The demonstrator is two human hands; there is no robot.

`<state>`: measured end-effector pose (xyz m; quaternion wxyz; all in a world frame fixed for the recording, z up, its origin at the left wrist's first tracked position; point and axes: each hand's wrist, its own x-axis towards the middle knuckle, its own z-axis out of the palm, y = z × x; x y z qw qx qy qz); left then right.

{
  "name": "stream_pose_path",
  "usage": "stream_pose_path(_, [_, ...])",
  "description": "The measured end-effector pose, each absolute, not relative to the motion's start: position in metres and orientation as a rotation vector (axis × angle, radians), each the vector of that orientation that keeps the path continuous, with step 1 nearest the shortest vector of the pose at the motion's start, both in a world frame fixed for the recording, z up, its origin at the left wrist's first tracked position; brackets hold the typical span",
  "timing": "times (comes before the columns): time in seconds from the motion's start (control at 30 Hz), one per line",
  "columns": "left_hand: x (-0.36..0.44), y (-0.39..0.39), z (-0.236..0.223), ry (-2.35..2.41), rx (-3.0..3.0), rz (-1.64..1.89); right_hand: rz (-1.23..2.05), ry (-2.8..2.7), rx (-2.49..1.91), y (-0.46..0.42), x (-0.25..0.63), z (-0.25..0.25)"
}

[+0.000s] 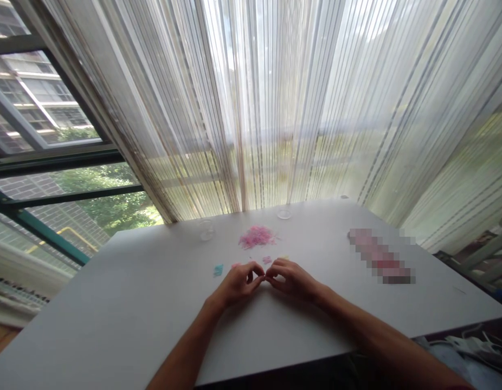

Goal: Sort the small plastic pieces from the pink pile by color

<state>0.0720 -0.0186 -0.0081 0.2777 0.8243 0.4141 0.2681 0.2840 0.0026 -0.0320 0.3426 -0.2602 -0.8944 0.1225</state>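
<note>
My left hand (245, 279) and my right hand (289, 275) meet over the middle of the white table (145, 303), each with thumb and fingertips pinched together. Whatever lies between the fingertips is too small to make out. Just beyond them spreads a loose heap of pink and lilac strips (257, 237). A little teal pile (218, 269) lies to the left of my left hand. Between the hands and the heap is a small pink-purple pile (267, 260). A red-pink bit (236, 265) and a yellow bit (284, 257) peek out behind my hands, partly covered.
A clear round container (207, 230) stands at the back left, and a clear round lid or dish (284, 214) lies at the back. At the right is a long blurred-out pinkish object (379, 257). Striped sheer curtains (251, 108) hang along the table's far edge.
</note>
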Motion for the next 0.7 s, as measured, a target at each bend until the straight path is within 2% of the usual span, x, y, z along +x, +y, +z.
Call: stream_pose_path(0.7, [0.0731, -0.0217, -0.0058, 1.134, 2.218, 0.717, 0.393, -2.244, -0.702, -0.0007, 0.2853, -0.0220])
